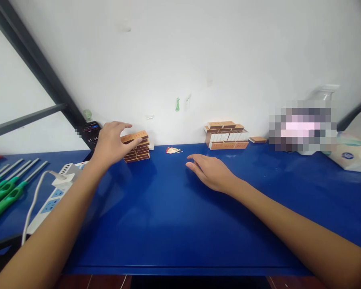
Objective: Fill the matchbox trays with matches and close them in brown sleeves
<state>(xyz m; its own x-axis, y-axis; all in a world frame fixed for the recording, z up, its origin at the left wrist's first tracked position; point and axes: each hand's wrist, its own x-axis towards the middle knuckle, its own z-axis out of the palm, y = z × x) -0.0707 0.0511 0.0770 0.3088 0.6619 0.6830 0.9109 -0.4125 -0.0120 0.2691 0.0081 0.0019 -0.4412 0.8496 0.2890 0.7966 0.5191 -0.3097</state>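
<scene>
My left hand (112,141) is at a stack of matchboxes (141,153) on the left, thumb and fingers apart, the thumb along the upper boxes; whether it touches them is hard to tell. Over the blue table (174,224), my right hand (209,171) hovers or rests with nothing in it, its thumb and fingers slightly apart. A small pile of red-tipped matches (173,150) lies between the hands, near the wall. Behind my right hand stands a built-up group of matchboxes (228,144), with upright white pieces in its middle layer.
One matchbox (258,139) lies flat right of the group. At the left are green-handled lighters (10,194), a power strip (52,202) with a white cable, and a phone (90,134). A plastic packet (350,154) sits far right, beside a blurred item.
</scene>
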